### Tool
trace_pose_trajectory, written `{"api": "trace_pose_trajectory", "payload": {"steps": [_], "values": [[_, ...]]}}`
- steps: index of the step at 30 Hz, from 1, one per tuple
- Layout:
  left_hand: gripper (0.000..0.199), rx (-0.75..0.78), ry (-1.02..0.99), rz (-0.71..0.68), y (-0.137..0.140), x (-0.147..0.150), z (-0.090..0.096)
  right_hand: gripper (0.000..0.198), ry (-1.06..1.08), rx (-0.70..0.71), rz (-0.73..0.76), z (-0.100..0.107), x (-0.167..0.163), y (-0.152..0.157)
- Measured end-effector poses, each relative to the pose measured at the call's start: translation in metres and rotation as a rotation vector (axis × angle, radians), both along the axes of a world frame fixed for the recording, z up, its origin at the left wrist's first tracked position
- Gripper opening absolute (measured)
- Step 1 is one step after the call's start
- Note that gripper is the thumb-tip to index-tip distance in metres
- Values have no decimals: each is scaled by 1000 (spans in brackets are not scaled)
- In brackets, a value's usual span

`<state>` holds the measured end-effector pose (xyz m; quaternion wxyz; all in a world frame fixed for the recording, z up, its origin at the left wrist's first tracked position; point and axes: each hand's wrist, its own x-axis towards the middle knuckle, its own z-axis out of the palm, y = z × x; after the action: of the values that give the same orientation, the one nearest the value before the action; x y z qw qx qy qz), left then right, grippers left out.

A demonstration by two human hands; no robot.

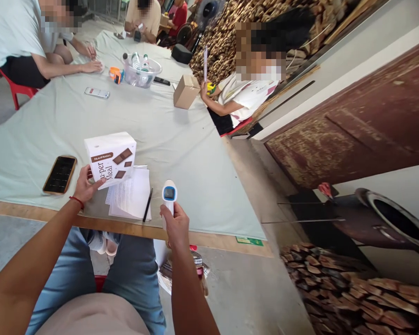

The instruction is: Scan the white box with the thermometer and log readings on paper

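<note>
Table's (202,181) near edge: left hand (85,187) grips white cardboard box (112,156), right hand (177,225) grips white-blue plastic thermometer (169,192), apart; black pen (148,204) untouched.

Just left of the left hand (85,186) lies a phone (60,175) in an orange-edged case, and just left of the right hand (177,225) a black pen (148,204). Well beyond both hands, the pale green cloth (199,158) bears a clear basin (154,74) of bottles (145,63), an orange item (115,73), a white-screened phone (97,92) and a cardboard box (185,93) — beside it, a seated person (246,100) grasps a yellow object (211,88). Farther left sits someone in a pale shirt (12,32) on a red chair (16,93). Far right of the right hand — a dark round-mouthed vessel (363,218) and, below, split firewood (380,298).
</note>
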<state>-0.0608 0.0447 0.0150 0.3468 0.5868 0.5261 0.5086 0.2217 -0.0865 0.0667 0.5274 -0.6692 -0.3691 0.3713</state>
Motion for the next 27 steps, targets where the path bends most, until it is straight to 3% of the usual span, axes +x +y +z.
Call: {"api": "trace_pose_trajectory", "payload": {"steps": [5, 9, 12, 16, 18, 20, 23, 25, 27], "values": [[79, 120, 112, 273, 30, -4, -6, 37, -27, 9, -10, -1, 6, -1], [75, 53, 177, 333, 46, -5, -6, 45, -48, -4, -11, -11, 9, 3], [73, 27, 203, 397, 39, 2, -8, 52, -142, -4, -7, -26, 15, 19], [59, 18, 211, 543, 2, 25, -14, 49, -508, -82, 41, -44, 25, 54], [38, 79, 266, 359, -22, 38, -14, 48, -685, -183, 111, -49, 29, 70], [22, 167, 351, 19, -43, 47, -11, 49, -814, -247, 162, -52, 30, 81], [16, 263, 482, -369, -63, 52, -3, 49, -937, -278, 192, -51, 33, 91], [13, 295, 577, -518, -70, 51, -1, 46, -993, -282, 207, -49, 38, 94], [10, 306, 660, -574, -72, 50, -1, 43, -1035, -234, 210, -45, 47, 95]]}}
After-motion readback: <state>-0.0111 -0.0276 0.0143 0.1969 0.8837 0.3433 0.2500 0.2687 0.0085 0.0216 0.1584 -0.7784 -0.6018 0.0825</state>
